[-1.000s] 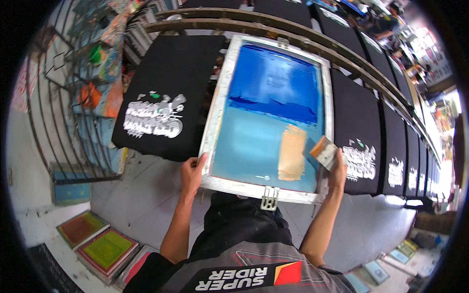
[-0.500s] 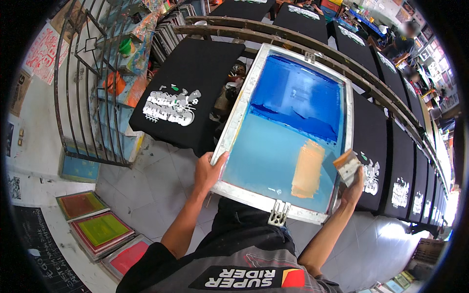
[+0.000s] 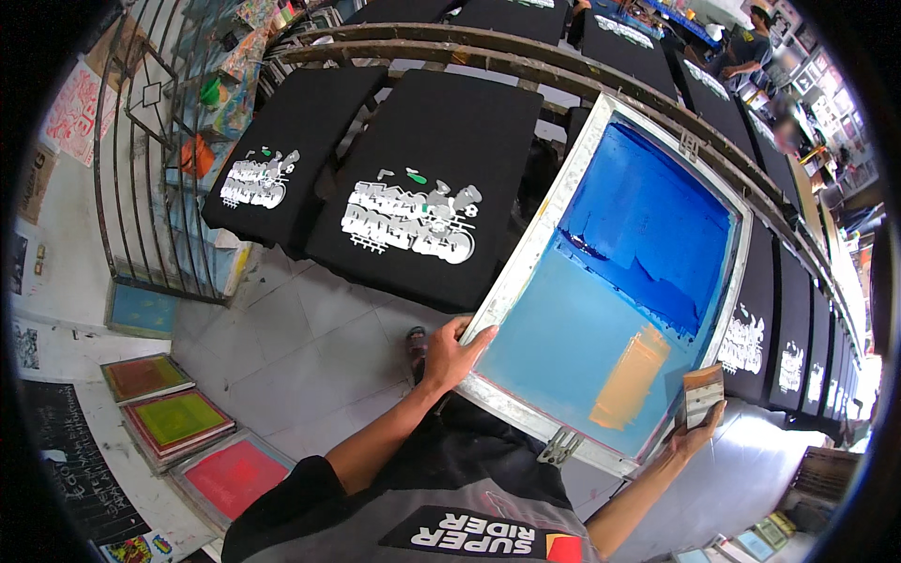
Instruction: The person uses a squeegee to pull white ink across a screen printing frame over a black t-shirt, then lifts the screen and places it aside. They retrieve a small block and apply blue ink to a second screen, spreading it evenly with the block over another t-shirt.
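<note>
A white-rimmed printing screen (image 3: 542, 220) is held up in front of me, tilted. Thick blue ink (image 3: 657, 216) covers its far half. The near half is teal mesh with a tan patch (image 3: 631, 377). My left hand (image 3: 457, 355) is closed on the left rim near its lower corner. By the lower right corner, my right hand (image 3: 694, 437) grips a short, wood-topped squeegee (image 3: 703, 394); whether it also bears the frame's underside is hidden. Metal clips sit on the near rim (image 3: 560, 446) and the far rim (image 3: 690, 145).
Black shirts with white prints lie on boards to the left (image 3: 441, 131) and right (image 3: 762, 281). Long rails (image 3: 413, 52) run behind them. A metal railing (image 3: 150, 188) stands left, with coloured screens (image 3: 178, 419) below. Another person (image 3: 748, 54) is far right.
The screen, with both my hands on or beside it, has shifted right in view and turned clockwise. A printed black shirt left of it shows more fully. The squeegee has moved lower.
</note>
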`<state>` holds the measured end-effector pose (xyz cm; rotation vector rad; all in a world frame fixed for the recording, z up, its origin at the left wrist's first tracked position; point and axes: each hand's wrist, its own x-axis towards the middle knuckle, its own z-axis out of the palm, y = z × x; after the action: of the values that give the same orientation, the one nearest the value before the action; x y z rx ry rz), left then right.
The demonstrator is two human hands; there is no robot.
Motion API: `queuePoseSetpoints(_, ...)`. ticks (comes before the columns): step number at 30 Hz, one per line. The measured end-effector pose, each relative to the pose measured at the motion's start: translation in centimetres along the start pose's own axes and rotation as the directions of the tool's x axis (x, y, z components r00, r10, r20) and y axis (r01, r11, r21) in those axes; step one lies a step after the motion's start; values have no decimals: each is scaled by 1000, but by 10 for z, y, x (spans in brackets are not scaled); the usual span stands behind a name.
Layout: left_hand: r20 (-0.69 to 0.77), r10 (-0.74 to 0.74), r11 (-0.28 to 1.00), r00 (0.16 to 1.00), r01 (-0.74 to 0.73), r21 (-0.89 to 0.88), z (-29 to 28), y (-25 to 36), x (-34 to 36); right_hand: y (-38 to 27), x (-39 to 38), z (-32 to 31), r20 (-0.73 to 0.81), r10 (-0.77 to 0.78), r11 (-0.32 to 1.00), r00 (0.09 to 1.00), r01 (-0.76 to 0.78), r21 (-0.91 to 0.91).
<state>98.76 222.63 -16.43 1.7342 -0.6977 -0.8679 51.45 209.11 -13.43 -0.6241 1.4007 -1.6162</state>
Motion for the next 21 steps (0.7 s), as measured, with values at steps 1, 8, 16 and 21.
queuePoseSetpoints(1, -2, 31, 999, 1000, -31, 18, 12, -1, -5, -2, 9, -11, 10, 19, 1000, 1000, -19, 2)
queuePoseSetpoints(8, -88, -31, 987, 996, 45, 153, 36, 9, -3, 5, 67, 12, 145, 60, 995, 988, -70, 68)
queuePoseSetpoints(16, -92, -92, 994, 991, 97, 55, 59, 29, 34, 28, 152, 59, 282, 132, 978, 950, -171, 119)
queuePoseSetpoints(21, -166, -131, 981, 977, 152, 121, 71, 20, 44, 14, 152, 92, 291, 137, 985, 947, -162, 65)
